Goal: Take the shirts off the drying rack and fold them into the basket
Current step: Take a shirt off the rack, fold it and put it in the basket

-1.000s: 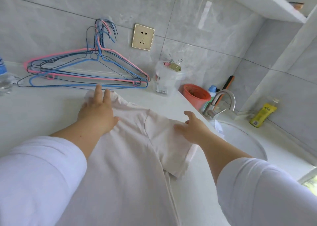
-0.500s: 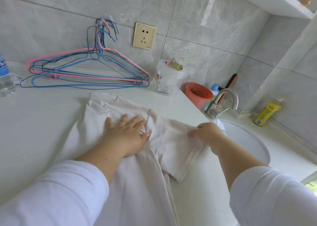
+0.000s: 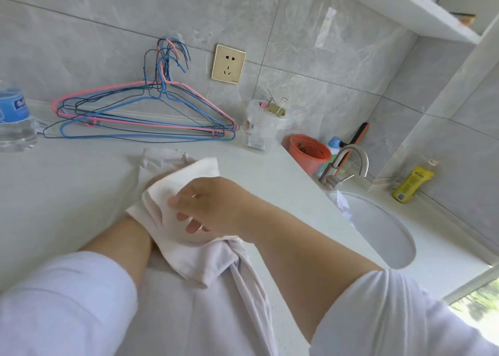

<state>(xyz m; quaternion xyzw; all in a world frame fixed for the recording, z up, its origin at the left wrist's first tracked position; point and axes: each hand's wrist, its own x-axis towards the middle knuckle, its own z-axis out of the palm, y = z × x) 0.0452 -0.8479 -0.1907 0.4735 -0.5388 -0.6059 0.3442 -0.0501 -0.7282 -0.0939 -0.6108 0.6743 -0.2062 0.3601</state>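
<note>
The right grip [image 3: 208,207] pinches the sleeve of the pale shirt [image 3: 205,296] and holds it folded over the left grip, which is hidden under the cloth, so I cannot tell its state. The shirt lies on the white desk [image 3: 67,188], near wire hangers [image 3: 145,118].

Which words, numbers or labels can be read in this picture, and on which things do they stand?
Nothing can be read for certain.
Water bottle: blue label with white characters, too blurred to read.
Clear plastic container: white sticker with small print, too small to read.
Yellow bottle: dark print on the label, too small to read.
Wall socket: no text.
</note>
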